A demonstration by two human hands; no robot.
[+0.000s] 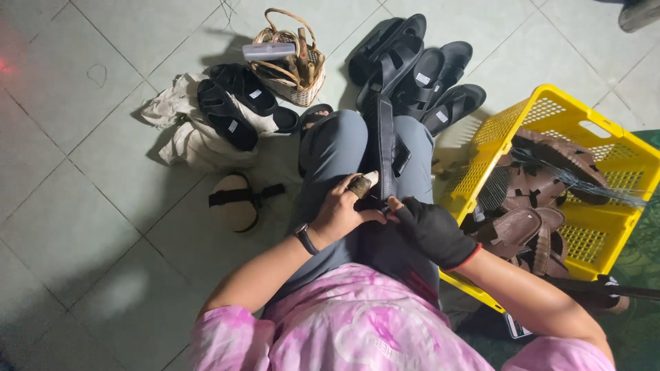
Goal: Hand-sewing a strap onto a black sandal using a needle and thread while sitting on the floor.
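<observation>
pinching a black sandal (385, 148) between knees, left hand (340, 213) and gloved right hand (433, 230) meet; yellow crate (622, 161) of brown sandals (529, 220) just right of them.

Wicker basket (292, 65) at twelve o'clock, black sandals (419, 69) at one, yellow crate (605, 165) of brown sandals (529, 220) at three.

Likely home sandal workshop (tiled floor (82, 206)): sandals (419, 75), crate (550, 117).

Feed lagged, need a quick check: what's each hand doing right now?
Left hand: closed, pinching the black sandal on the lap.
Right hand, gloved: closed on the sandal's near end.
</observation>
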